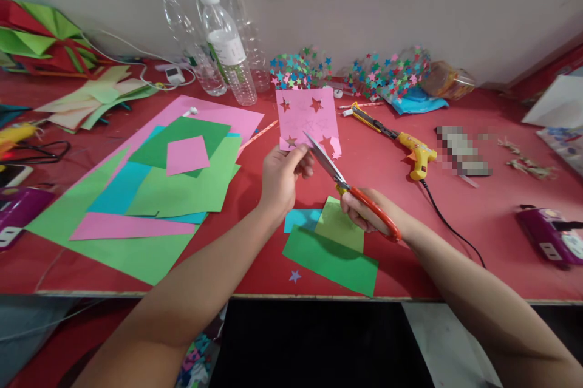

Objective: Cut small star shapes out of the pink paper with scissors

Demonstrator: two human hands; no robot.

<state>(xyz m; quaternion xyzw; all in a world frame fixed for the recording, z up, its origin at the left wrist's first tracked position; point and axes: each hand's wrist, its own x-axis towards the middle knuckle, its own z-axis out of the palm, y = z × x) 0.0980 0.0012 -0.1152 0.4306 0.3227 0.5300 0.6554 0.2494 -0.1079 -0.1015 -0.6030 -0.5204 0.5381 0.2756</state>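
Note:
A pink sheet of paper (300, 115) with several star-shaped holes is pinched at its lower edge by my left hand (285, 175). Faint pencil lines show in its middle. My right hand (367, 209) grips orange-handled scissors (330, 166), whose blades point up and left, their tips over the sheet near my left thumb. The blades look nearly together. Below my hands lie a dark green paper piece (332, 260), a light green piece (339, 227) and a blue piece (298, 220). A small purple star (295, 276) rests near the table's front edge.
Coloured paper sheets (182, 190) overlap on the left. Behind stand several plastic bottles (228, 51) and clear containers with coloured stars (387, 72). A yellow glue gun (416, 154) and a utility knife (367, 116) lie right. Purple power strips (551, 233) sit at both sides.

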